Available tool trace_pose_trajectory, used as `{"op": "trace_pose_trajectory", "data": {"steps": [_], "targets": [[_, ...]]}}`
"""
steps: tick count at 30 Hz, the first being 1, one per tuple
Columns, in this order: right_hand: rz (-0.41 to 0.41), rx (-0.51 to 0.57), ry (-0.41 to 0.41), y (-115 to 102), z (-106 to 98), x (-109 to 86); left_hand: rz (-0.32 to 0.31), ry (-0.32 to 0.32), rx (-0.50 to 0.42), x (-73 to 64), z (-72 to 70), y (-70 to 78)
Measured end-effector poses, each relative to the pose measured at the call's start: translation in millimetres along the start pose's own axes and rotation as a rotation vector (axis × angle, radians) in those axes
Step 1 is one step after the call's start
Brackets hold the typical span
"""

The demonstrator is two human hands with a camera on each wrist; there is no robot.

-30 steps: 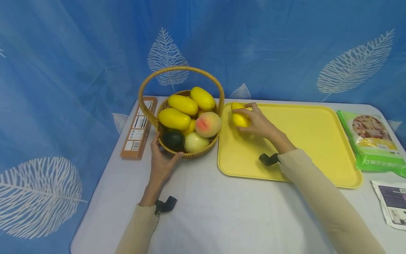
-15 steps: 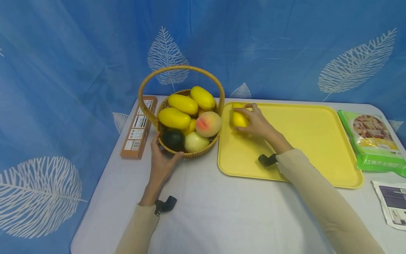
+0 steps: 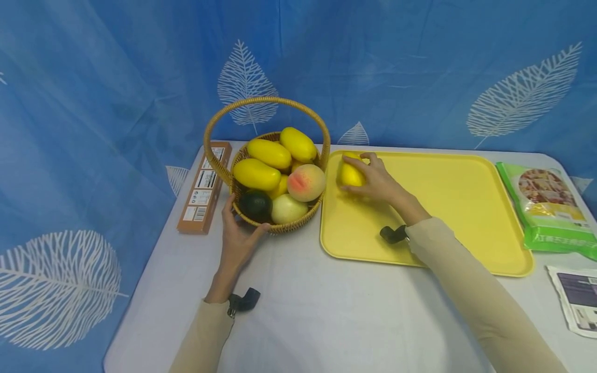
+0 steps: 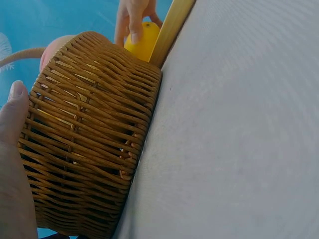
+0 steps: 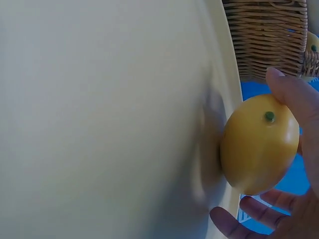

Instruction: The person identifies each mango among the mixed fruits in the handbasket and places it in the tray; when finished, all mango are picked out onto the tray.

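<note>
In the head view my right hand point(image 3: 378, 178) holds a yellow mango point(image 3: 352, 173) at the left end of the yellow tray point(image 3: 438, 207). The right wrist view shows the mango's green stem nub, with the thumb against its upper side and the fingers spread below. My left hand point(image 3: 238, 241) rests along the near left side of a wicker basket point(image 3: 294, 225), thumb at the rim and fingers spread on the outer wall. Several yellow mangoes point(image 3: 256, 174), a peach point(image 3: 306, 183), a pale green round fruit point(image 3: 289, 209) and a dark green avocado point(image 3: 255, 205) fill the basket.
A long brown box point(image 3: 200, 197) lies left of the basket. Beyond the tray's right edge are a green food bag point(image 3: 550, 207) and a white and purple packet point(image 3: 578, 298). The basket's tall handle point(image 3: 266, 101) arches above the fruit. A blue curtain point(image 3: 396, 77) hangs behind the table.
The mango has turned slightly in my right hand and now looks rounder from above. My left hand and the basket have stayed in place.
</note>
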State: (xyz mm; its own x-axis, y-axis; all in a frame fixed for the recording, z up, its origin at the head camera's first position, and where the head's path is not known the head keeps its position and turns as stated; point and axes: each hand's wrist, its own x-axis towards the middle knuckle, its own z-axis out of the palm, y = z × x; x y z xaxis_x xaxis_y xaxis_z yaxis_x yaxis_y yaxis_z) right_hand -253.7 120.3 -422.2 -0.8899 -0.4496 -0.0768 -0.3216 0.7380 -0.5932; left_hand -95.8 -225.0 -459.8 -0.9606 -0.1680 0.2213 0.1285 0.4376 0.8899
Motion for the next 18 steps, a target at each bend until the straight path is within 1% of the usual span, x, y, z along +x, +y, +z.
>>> {"op": "trace_pose_trajectory", "data": {"steps": [5,12,15,16,18], "targets": [[0.012,-0.015,-0.018,-0.3,-0.1,0.8,0.006,0.003,0.004,0.1,0.2,-0.6],[-0.013,-0.009,-0.017,-6.2,0.7,-2.7,0.007,0.003,0.009,-0.1,-0.6,0.4],[-0.051,-0.019,0.034,-12.5,-1.4,-6.7,0.007,0.002,0.009,0.2,-0.6,0.0],[-0.081,-0.018,0.067,-15.9,-2.7,-8.3,0.007,0.002,0.01,0.4,-0.5,-0.3],[-0.171,-0.003,0.141,-25.0,-6.2,-12.0,0.008,0.002,0.01,1.1,-0.4,-0.6]]}}
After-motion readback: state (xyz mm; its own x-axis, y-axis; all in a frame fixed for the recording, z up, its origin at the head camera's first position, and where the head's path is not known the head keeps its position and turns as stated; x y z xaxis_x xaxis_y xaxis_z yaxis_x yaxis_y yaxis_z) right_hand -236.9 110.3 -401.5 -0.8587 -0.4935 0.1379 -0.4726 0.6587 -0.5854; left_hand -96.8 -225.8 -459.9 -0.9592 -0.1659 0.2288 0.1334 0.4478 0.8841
